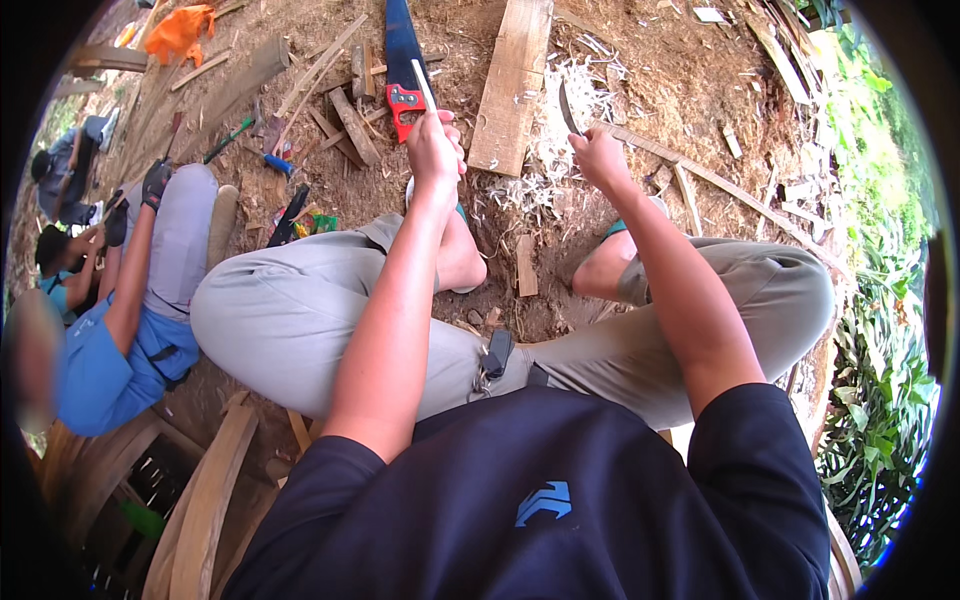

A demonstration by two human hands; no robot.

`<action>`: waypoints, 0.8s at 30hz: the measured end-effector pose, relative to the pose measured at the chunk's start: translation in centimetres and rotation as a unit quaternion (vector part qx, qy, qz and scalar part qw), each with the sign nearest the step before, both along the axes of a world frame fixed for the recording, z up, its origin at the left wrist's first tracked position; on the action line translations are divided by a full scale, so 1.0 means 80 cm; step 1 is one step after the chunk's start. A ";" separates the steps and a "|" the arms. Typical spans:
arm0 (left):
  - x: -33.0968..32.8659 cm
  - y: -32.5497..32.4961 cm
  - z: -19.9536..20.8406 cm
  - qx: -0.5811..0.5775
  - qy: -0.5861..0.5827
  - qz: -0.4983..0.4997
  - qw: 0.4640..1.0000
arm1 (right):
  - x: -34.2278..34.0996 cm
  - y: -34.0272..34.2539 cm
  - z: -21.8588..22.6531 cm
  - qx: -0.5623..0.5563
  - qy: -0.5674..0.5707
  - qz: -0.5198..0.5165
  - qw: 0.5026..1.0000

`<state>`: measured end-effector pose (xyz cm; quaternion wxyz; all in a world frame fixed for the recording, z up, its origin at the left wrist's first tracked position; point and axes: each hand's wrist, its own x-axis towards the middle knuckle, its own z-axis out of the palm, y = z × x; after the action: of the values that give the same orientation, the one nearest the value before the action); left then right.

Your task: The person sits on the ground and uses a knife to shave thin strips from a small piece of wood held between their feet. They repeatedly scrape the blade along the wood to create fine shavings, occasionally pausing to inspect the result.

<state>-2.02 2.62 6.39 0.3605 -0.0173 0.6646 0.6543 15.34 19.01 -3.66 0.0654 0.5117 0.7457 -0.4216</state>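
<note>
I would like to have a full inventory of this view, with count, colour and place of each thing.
Pale strip: one, whitish, in left hand
Knife: one, dark curved blade, in right hand
Handsaw: one, blue blade, red handle, beyond left hand
Plank: one, brown, ahead, between hands
Shavings: uncounted, whitish, mostly right of plank
Offcuts: many, brown, scattered on ground
Cloth-like item: one, orange, upper left
Co-workers: at least three, nearest in blue shirt, left
Boards: several, brown, lower left
Plants: uncounted, green, right
Fob: one, black, at lap
Trousers: one pair, grey, on wearer
Shirt: one, dark, on wearer
Hands: two, bare, ahead
</note>
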 end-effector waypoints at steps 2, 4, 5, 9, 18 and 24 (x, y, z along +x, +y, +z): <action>0.002 0.000 -0.002 -0.018 -0.007 -0.034 0.999 | -0.006 -0.004 0.015 0.001 0.009 0.023 1.000; 0.002 -0.003 -0.004 -0.010 -0.019 -0.060 0.998 | -0.013 -0.018 0.022 -0.047 0.025 0.148 0.988; 0.001 -0.004 -0.005 -0.002 -0.027 -0.068 0.997 | -0.013 -0.026 0.036 -0.093 0.038 0.194 0.976; -0.003 -0.006 -0.001 0.029 -0.061 -0.083 0.994 | 0.000 -0.019 0.022 -0.085 0.001 0.206 0.975; 0.004 -0.001 0.005 0.106 -0.119 -0.142 0.977 | -0.018 0.086 0.175 0.009 -0.039 0.035 0.999; 0.026 -0.001 0.010 0.133 -0.185 -0.204 0.952 | -0.018 0.049 0.271 -0.074 0.102 -0.016 0.992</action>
<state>0.04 2.51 7.21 0.6022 0.0463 0.4822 0.6346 13.89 22.89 17.98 0.0194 0.4714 0.7072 -0.5265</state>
